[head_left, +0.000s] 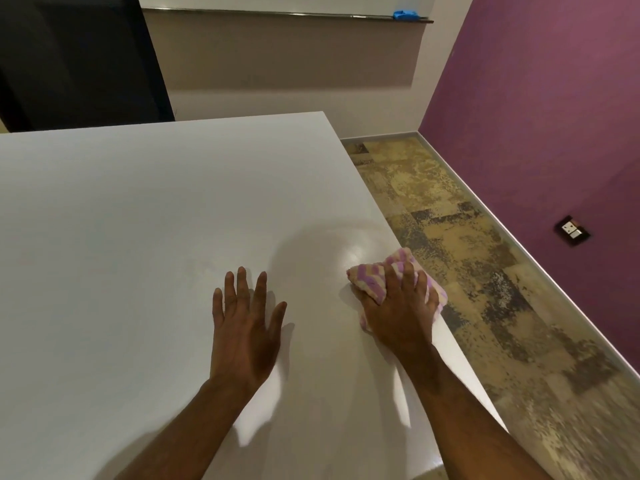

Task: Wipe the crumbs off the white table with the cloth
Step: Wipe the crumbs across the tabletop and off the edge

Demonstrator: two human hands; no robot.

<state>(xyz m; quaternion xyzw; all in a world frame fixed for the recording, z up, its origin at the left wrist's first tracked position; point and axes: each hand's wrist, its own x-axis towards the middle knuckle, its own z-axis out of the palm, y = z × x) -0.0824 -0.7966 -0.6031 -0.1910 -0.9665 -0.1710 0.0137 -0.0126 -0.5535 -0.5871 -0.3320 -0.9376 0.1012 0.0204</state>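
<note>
Left hand (244,327) flat on the table (121,220), fingers spread wide, holding nothing. Just to its right, right hand (401,306) pressed down and curled around the cloth (377,275), a bunched pink and cream rag. Cloth right under that grip, poking out past the fingertips, at the table's right edge and partly over it. No crumbs to see anywhere on the white top. Looks nearly done, maybe the last push off the side. Tiny bits too small to tell.
</note>
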